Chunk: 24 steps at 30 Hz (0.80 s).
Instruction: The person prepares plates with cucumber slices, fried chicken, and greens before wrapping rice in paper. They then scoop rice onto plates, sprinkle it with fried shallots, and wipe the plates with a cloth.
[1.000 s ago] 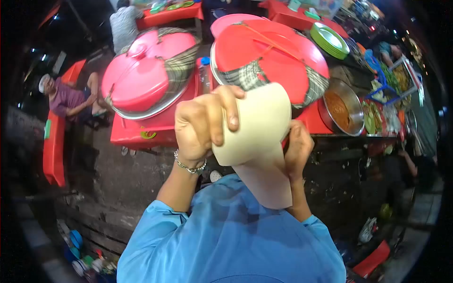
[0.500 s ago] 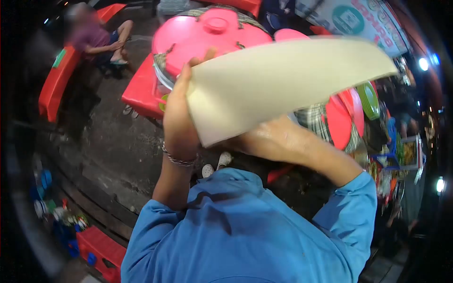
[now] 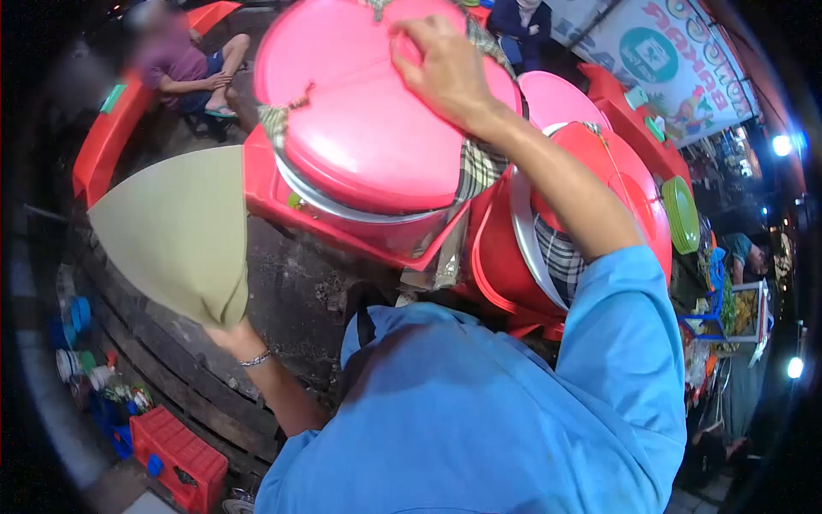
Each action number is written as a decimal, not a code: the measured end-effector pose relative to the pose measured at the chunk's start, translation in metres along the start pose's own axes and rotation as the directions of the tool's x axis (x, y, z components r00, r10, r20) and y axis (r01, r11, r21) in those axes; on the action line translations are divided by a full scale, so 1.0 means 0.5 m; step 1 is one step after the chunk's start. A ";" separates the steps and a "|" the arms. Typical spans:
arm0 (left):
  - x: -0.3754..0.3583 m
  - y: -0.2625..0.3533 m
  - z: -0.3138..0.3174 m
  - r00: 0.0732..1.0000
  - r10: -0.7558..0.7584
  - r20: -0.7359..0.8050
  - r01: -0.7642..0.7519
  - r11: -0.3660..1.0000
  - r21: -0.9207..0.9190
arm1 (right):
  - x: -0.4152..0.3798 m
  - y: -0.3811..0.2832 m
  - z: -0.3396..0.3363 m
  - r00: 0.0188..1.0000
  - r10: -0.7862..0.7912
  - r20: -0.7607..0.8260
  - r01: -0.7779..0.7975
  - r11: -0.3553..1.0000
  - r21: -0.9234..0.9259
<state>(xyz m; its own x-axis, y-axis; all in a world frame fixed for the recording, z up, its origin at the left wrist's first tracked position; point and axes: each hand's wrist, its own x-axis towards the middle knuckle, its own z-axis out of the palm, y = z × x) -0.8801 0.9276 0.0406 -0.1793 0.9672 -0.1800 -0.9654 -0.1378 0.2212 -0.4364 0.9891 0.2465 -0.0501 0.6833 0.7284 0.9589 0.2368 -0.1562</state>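
Head view: the L hand [image 3: 229,334] is low on the left side and it grips the paper [image 3: 180,231] at its bottom corner. The fingers are closed there, but partly hidden bhd the sheet. The paper is wide, beige, creased nr the grip, and it stands up from the hand like a fan, left of the red table [image 3: 264,176]. On this wrist is a bracelet [image 3: 255,359].

The R hand [image 3: 445,73] is stretched fwd over the pink lid [image 3: 377,137], w/ fingers bent and the thumb nr the forefinger. A thin string [image 3: 347,75] runs over the lid toward these fingers; I cannot tell if they pinch it. Both sleeves belong to a blue shirt [image 3: 488,403].

The pink lid sits above a silver rim [image 3: 330,199] on the table, w/ checked cloth [image 3: 484,163] at its edge. To the right is a red lid [image 3: 629,184], also w/ checked cloth, and then a stack of green plates [image 3: 681,214]. At upper left a person [image 3: 193,77] in a purple top sits beside a red bench [image 3: 124,128]. At upper right hangs a banner [image 3: 685,68]; at lower left is a red crate [image 3: 180,458].
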 end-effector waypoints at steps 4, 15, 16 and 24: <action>0.084 0.005 -0.026 0.930 0.229 0.286 -0.367 0.611 0.702 | 0.052 -0.027 -0.214 0.951 -0.126 -0.281 0.074 0.980 -0.187; 0.296 -0.244 0.192 0.747 -0.048 0.663 -0.621 0.307 0.721 | -0.289 0.175 -0.534 0.723 0.691 0.034 -0.447 0.503 -0.740; 0.308 -0.253 0.211 0.558 -0.172 0.812 -0.829 -0.072 0.555 | -0.296 0.159 -0.533 0.691 0.723 -0.026 -0.531 0.482 -0.696; 0.346 -0.394 0.368 0.755 -0.256 0.604 -0.373 0.590 0.716 | -0.109 0.000 -0.179 0.787 0.607 0.111 -0.450 0.688 -0.569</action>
<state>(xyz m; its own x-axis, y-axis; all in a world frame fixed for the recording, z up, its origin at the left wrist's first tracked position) -0.6859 1.1612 0.1422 0.2264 0.8941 0.3863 -0.3673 -0.2890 0.8841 -0.4087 0.8901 0.2666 0.5118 0.7582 0.4038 0.8410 -0.5381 -0.0555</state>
